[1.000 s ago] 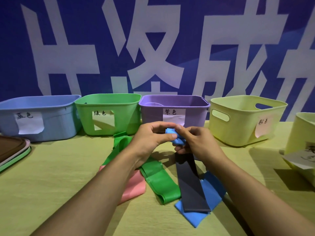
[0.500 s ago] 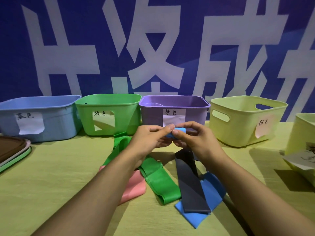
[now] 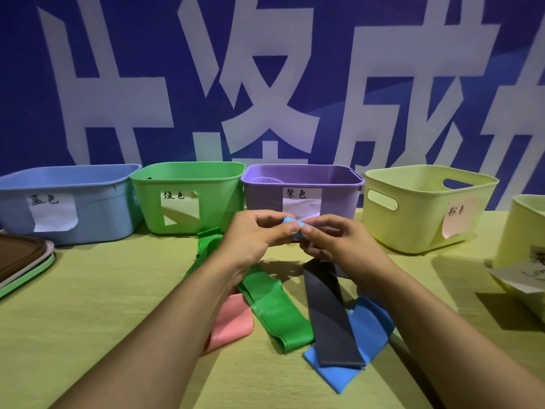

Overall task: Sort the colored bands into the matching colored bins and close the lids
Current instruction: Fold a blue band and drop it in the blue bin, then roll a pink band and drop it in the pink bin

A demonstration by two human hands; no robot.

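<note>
A: Nearest on the desk (image 3: 88, 335) lie a blue band (image 3: 354, 367), a dark grey band (image 3: 330, 320), a green band (image 3: 274, 308) and a pink band (image 3: 233, 323), none sorted yet.

B: And above them?

A: The left hand (image 3: 253, 234) and right hand (image 3: 333, 240) meet over the desk, fingers (image 3: 290, 227) curled and pinching a small folded blue band (image 3: 290, 221) between them, just in front of the purple bin (image 3: 300, 190).

B: So which step is this?

A: Likely tidying the folded blue band before dropping it in. The next move probably calls for carrying it left, past the green bin (image 3: 188, 196), to the blue bin (image 3: 67, 199).

B: The lids?

A: A stack of lids (image 3: 20, 261) waits at the far left; the yellow bin (image 3: 424, 208) stands open too.
</note>
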